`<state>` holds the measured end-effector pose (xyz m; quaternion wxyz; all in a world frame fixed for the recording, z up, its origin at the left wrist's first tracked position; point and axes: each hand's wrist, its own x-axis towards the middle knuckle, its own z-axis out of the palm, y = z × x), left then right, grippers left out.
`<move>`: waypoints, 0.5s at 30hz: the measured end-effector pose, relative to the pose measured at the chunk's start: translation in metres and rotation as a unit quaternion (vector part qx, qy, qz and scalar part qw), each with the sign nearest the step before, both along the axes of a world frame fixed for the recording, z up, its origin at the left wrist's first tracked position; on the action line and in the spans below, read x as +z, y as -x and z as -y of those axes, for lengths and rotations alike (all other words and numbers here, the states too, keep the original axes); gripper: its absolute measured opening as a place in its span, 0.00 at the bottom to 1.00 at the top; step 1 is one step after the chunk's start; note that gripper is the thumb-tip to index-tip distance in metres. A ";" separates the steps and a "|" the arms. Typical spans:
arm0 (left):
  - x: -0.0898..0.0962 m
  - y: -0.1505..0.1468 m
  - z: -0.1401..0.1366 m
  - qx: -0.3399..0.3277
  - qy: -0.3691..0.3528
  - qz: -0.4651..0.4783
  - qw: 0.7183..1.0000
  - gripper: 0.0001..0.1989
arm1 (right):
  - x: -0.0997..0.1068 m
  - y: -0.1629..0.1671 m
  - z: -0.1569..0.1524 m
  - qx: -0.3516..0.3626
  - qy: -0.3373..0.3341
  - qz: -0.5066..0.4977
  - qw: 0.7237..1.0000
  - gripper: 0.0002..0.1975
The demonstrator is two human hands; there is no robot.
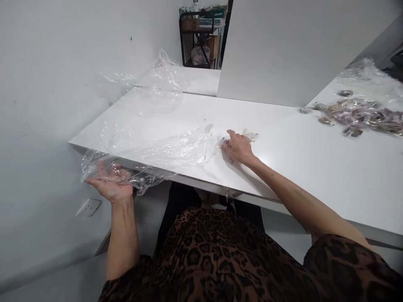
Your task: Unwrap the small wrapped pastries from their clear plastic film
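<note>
My left hand (111,182) is palm up beyond the table's front left edge, its fingers apart. Thin clear plastic, like a large bag (166,149), drapes over those fingers and stretches across the tabletop toward my right hand. My right hand (239,147) is low over the middle of the white table (283,159), its fingers curled around small clear-wrapped packets. One packet (251,136) pokes out past the fingertips; what lies under the palm is hidden. The plastic's right end lies close to this hand.
Many small wrapped pieces (362,115) are heaped at the right, with more clear plastic (362,79) behind. A white upright panel (267,50) stands at the back. Crumpled plastic (163,75) lies by the left wall. A black shelf (197,33) holds boxes; a wall socket (90,207) is low left.
</note>
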<state>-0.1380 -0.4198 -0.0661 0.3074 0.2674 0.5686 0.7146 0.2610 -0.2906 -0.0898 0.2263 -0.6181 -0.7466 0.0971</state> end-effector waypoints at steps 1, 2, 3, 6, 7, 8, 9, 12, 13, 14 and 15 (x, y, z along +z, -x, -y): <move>-0.001 -0.003 0.001 0.001 0.004 -0.004 1.000 0.40 | 0.002 -0.001 0.000 0.003 0.030 -0.035 0.999 0.28; -0.001 -0.007 0.001 0.001 0.004 -0.001 1.000 0.40 | 0.006 -0.003 0.000 0.006 0.060 -0.074 0.995 0.29; 0.000 -0.010 0.001 -0.008 0.003 0.004 1.000 0.39 | 0.011 -0.007 0.000 0.007 0.085 -0.112 0.990 0.28; 0.003 -0.018 -0.001 -0.049 0.018 0.010 0.999 0.36 | 0.032 -0.031 -0.003 -0.017 0.104 -0.206 0.973 0.14; 0.003 -0.020 -0.001 -0.056 0.030 0.001 0.998 0.35 | 0.040 -0.042 -0.007 -0.033 0.098 -0.236 0.966 0.11; 0.001 -0.022 -0.002 -0.063 0.042 -0.006 0.997 0.34 | 0.048 -0.053 -0.010 -0.051 0.095 -0.267 0.958 0.11; -0.001 -0.023 -0.003 -0.068 0.049 -0.007 0.996 0.34 | 0.055 -0.065 -0.015 -0.071 0.098 -0.296 0.948 0.12; -0.009 -0.027 -0.007 -0.061 0.021 0.040 0.997 0.34 | 0.066 -0.089 -0.026 -0.125 0.142 -0.335 0.923 0.16; -0.011 -0.028 -0.009 -0.056 0.006 0.061 0.997 0.36 | 0.066 -0.092 -0.029 -0.134 0.162 -0.333 0.919 0.17; -0.013 -0.029 -0.010 -0.053 -0.005 0.076 0.996 0.38 | 0.064 -0.093 -0.030 -0.138 0.179 -0.328 0.917 0.18; -0.015 -0.030 -0.010 -0.049 -0.012 0.086 0.995 0.41 | 0.061 -0.091 -0.031 -0.137 0.189 -0.321 0.918 0.19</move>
